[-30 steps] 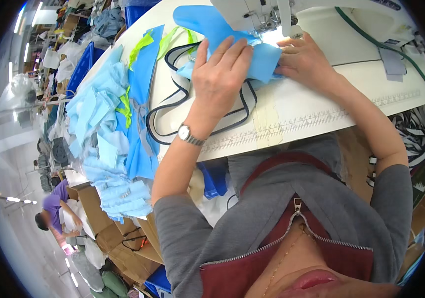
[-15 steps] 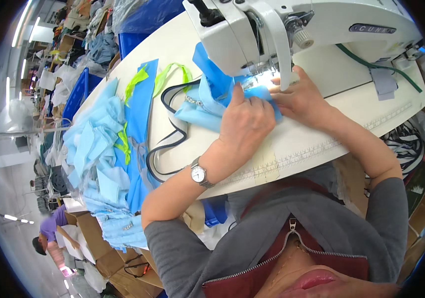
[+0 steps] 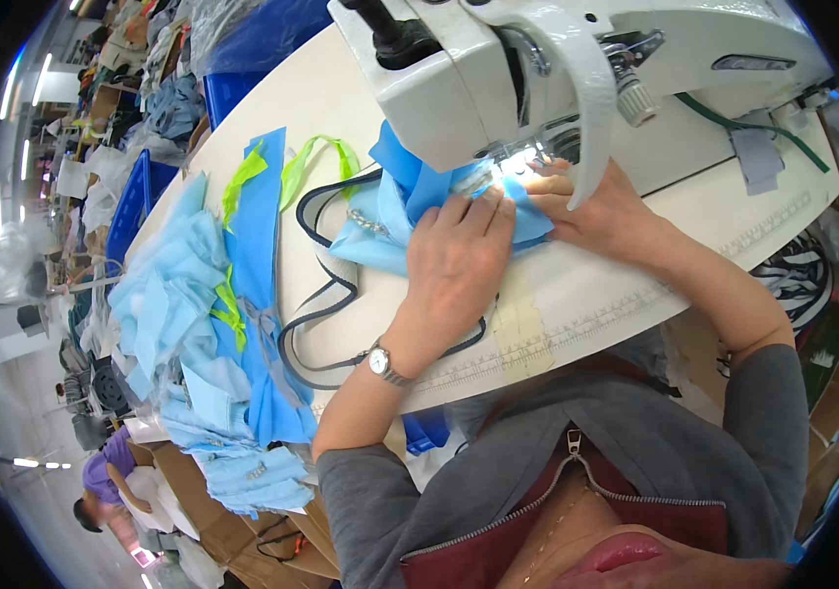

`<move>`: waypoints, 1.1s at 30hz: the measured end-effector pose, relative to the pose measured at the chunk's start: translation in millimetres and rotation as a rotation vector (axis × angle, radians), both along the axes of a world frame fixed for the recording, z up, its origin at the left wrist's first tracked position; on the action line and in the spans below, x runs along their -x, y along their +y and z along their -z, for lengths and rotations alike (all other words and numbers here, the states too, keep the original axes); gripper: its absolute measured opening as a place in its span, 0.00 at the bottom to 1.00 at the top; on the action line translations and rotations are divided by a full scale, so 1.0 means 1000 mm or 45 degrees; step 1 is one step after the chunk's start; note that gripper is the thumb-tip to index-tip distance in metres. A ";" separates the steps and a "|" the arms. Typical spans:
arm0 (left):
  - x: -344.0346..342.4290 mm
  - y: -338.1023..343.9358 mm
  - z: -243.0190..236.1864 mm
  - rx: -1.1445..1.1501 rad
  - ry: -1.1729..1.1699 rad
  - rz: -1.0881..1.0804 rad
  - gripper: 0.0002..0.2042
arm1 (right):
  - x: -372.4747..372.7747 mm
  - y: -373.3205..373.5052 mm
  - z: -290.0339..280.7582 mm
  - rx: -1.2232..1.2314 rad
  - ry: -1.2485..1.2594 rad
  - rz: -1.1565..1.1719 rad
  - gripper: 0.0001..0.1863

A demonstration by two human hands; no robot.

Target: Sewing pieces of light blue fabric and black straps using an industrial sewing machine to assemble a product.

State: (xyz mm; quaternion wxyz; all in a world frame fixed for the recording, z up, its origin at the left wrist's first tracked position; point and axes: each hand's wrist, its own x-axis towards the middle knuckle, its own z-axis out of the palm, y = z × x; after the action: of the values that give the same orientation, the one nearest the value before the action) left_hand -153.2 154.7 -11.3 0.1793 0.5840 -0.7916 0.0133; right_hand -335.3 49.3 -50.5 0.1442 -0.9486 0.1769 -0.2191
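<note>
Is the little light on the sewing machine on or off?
On. A bright white glow shows under the head of the sewing machine, beside the right hand and over the blue cloth.

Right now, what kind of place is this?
Probably a sewing workshop: there's a white sewing machine with blue cloth under its head, a heap of light blue pieces, and a ruler-marked table.

The left hand lies palm down, fingers pointing ahead; the right hand, just beside it, angles inward.
</note>
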 end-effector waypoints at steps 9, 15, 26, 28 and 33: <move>-0.002 0.000 0.001 0.048 0.034 0.038 0.17 | 0.004 0.006 -0.011 0.145 -0.055 0.046 0.14; -0.003 0.000 0.002 0.054 0.066 0.067 0.18 | 0.006 0.008 -0.008 0.165 -0.146 0.046 0.12; -0.002 0.001 0.003 0.087 0.021 0.103 0.16 | 0.007 0.007 -0.012 0.132 -0.110 0.036 0.15; -0.001 0.000 0.002 0.065 0.036 0.056 0.16 | 0.007 0.007 -0.011 0.130 -0.097 0.036 0.15; -0.001 0.001 0.001 0.035 0.048 0.033 0.17 | 0.007 0.008 -0.012 0.126 -0.106 0.037 0.13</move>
State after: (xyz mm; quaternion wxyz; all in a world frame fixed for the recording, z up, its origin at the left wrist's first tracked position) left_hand -151.9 155.8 -12.2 0.2023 0.5712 -0.7954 0.0109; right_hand -342.0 56.9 -38.3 0.1012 -0.9420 0.1733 -0.2691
